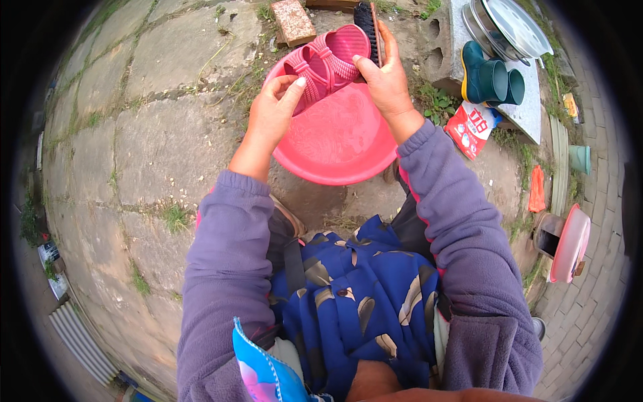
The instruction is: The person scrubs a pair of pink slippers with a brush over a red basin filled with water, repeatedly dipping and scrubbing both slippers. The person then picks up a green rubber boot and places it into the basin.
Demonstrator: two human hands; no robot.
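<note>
A pink sandal (324, 63) with ribbed, crossing straps is held tilted over a pink plastic basin (335, 177). Clear liquid seems to cover the basin's bottom. My left hand (274, 108) grips the sandal's near left end, thumb along its side. At the other end, my right hand (386, 75) has its thumb on the strap edge. A scrub brush (369, 27) with black bristles and a brown back stands between the sandal and my right fingers, held in that hand. The sandal's underside is hidden.
Right of the basin lie a red-and-white detergent bag (471, 129) and dark green rubber boots (487, 75) on a pale slab (525, 110). Metal basins (512, 27) rest behind the boots. A brick (293, 22) sits beyond the basin. An orange glove-like item (537, 188) lies farther right.
</note>
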